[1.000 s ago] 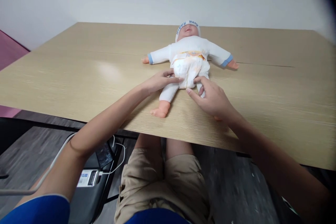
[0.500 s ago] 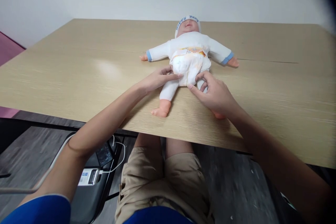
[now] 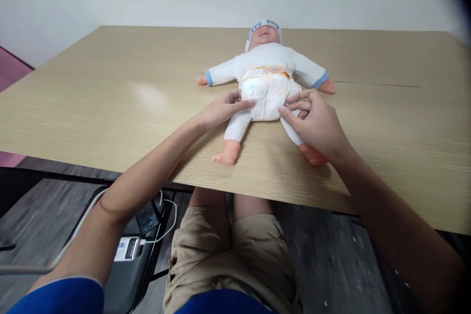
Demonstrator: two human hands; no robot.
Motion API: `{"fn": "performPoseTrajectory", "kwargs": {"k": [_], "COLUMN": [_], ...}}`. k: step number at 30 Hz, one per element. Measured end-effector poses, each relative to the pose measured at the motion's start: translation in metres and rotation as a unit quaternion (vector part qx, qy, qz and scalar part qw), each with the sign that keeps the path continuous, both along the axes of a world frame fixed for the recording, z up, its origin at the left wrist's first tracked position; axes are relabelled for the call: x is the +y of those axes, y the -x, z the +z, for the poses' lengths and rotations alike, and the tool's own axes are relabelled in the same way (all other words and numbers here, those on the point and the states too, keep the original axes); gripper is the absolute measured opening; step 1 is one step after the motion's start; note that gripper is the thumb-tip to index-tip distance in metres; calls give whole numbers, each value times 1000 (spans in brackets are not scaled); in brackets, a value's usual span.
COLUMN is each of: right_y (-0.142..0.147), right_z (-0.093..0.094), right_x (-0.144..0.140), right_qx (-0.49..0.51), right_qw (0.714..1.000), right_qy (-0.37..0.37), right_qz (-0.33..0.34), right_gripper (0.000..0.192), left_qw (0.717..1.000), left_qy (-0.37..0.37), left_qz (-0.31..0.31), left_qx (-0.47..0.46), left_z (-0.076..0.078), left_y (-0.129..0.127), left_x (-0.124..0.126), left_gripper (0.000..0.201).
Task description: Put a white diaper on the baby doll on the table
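- One baby doll [image 3: 265, 66] lies on its back near the middle of the wooden surface [image 3: 110, 103], arms spread, wearing one diaper [image 3: 265, 98] and one cap [image 3: 265, 25].
- Your two hands frame the diaper: your left hand [image 3: 221, 110] rests its fingers on the diaper's left edge, loose, gripping nothing.
- Your right hand [image 3: 318, 125] lies over the doll's thigh, fingers spread flat against the diaper's other side; any pinch is probably hidden.
- A second ago your right hand sat lower, by the crotch; it has shifted outward.
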State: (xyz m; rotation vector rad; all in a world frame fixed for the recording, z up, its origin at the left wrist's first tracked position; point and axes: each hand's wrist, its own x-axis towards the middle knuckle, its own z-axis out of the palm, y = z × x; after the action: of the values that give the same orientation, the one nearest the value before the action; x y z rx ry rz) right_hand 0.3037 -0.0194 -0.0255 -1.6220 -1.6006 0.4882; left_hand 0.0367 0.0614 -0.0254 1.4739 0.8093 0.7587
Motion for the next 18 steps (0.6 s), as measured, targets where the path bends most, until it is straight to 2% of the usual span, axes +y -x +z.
{"fn": "performPoseTrajectory", "kwargs": {"k": [6,10,13,18], "right_y": [0,4,1,-7], "right_z": [3,-1,-4,-6], "right_x": [0,3,7,11], "right_qx": [-58,-86,-65,0], "right_qw": [998,995,996,998], "right_qy": [-8,-10,-7,47], "right_qz": [13,47,63,50], "right_gripper": [39,36,38,44], "left_qw": [1000,1000,1000,1000], "left_qy": [4,-7,-13,5], "left_qz": [4,4,12,23], "left_qx": [-12,-5,0,-13], "left_z": [-3,-5,-8,-10], "left_y": [0,0,0,0], "left_x": [0,1,3,2], "left_gripper": [49,48,50,54]}}
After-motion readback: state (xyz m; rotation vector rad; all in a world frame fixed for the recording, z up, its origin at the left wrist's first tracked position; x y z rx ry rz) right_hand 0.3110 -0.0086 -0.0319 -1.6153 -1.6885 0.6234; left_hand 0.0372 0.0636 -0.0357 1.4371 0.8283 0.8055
